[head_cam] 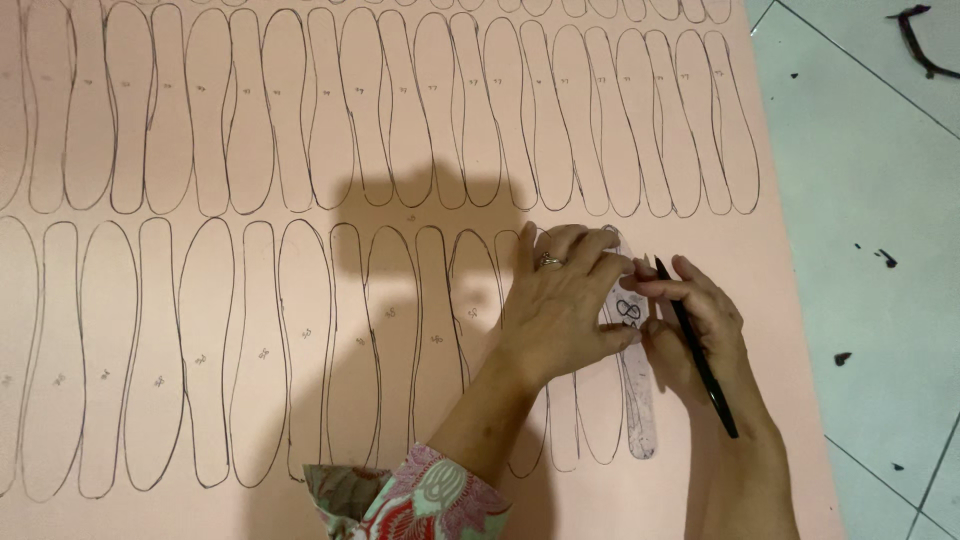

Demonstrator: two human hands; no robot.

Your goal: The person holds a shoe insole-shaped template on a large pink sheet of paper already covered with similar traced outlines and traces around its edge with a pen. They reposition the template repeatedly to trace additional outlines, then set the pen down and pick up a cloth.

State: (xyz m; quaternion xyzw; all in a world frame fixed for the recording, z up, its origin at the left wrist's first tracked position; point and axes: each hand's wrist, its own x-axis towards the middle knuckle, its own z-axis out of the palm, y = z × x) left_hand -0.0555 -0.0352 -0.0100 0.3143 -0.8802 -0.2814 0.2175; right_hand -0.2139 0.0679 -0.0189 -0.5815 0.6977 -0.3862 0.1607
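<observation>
My left hand (560,305): flat, fingers spread, pressing down on pale sole template (636,390); ring on one finger. My right hand (695,325), at 3 o'clock just beside left: closed round black pen (697,350), thumb and forefinger also touching template edge. Template lies on pink sheet (780,300), covered w/ two rows of drawn sole outlines (260,350) toward 9 and 12 o'clock. Grey tiled floor (870,200) at 3 o'clock.

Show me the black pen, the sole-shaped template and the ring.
black pen (697,350), head view, mid-shaft.
sole-shaped template (640,420), head view, lower end below the hands.
ring (550,261), head view, band on a left-hand finger.
</observation>
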